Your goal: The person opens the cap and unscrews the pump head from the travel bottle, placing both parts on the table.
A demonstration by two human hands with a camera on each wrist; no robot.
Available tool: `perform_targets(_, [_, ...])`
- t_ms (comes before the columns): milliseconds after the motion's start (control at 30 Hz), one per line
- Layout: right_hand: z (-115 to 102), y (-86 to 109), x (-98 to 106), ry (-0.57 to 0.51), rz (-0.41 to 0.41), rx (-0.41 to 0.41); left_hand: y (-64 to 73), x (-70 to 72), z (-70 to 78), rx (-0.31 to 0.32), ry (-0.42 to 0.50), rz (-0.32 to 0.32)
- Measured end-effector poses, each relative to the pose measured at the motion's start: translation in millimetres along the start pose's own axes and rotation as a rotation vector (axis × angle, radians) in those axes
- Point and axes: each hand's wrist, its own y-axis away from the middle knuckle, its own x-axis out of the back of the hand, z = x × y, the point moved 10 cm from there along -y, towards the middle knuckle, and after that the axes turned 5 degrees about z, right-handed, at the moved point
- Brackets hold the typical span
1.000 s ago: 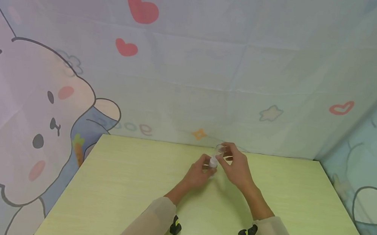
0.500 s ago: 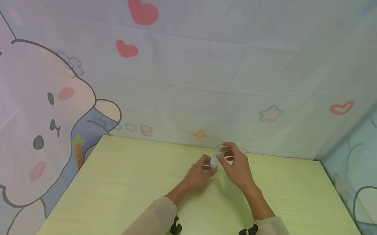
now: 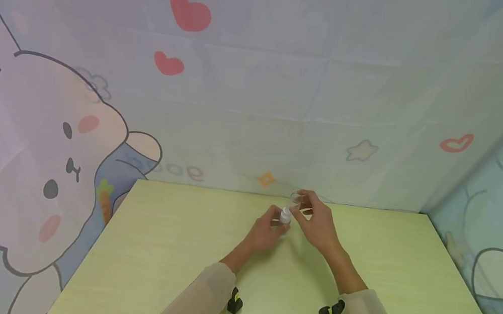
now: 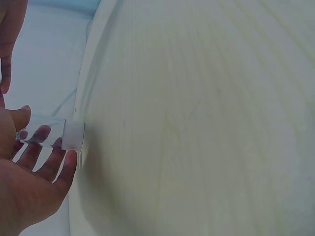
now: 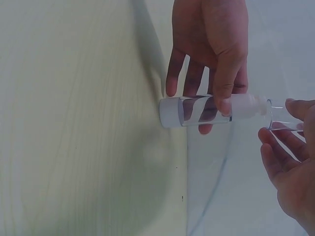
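One clear, white-ended cylindrical bottle is being gripped by your left hand; at its one o'clock, your right hand is pinching a clear tubular cap.

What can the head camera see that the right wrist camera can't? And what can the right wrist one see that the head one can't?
Only the head view: the printed bunny, the red hearts and the two sleeves. Only the right wrist view: the white base of the bottle. Both: the left hand holding the bottle, the right hand holding the clear cap, and the table.
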Motion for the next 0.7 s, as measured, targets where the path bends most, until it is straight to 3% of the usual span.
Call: perform_targets(700, [2.8, 1.0, 3.8, 0.014, 0.001, -0.004, -1.9, -1.1, -2.8, 0.006, 0.002, -0.005])
